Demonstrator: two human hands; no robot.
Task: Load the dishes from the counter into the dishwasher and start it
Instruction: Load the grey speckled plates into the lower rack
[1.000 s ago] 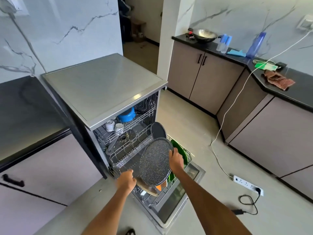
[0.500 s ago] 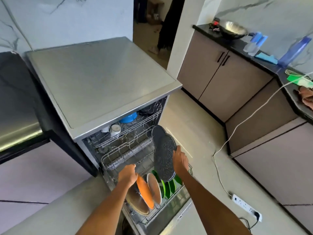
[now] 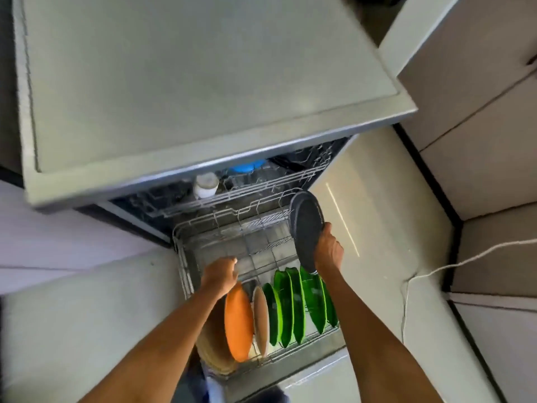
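Since half a second ago, the dark speckled pan point(image 3: 306, 228) has turned more on its edge and gone lower, toward the back right of the bottom rack point(image 3: 186, 274). Everything looks bigger and closer now too, and the top of the dishwasher point(image 3: 189, 82) fills most of the view.

The right hand point(image 3: 328, 250) holds the pan by its right rim, with the fingers curled round the edge. The pan stands almost upright, just above the green plates point(image 3: 296, 303), at the right side of the bottom rack.

The left hand point(image 3: 219, 274) is over the left side of the bottom rack, just behind the orange plate point(image 3: 238, 321). Its fingers are bent, but I cannot tell if it is holding a wire of the rack or holding nothing.

The bottom rack is pulled out in front of the dishwasher. At its front the plates stand on edge in a row: a tan dish point(image 3: 210, 347) at the far left, then the orange plate, then a cream plate point(image 3: 260, 318), then the green plates. The back half of the rack shows only bare wires.

Above the bottom rack, the top rack point(image 3: 261, 184) holds a white cup point(image 3: 206, 184) and something blue point(image 3: 247, 167) behind it.

To the right of the dishwasher, a white cord point(image 3: 465, 257) lies on the floor point(image 3: 377, 199).
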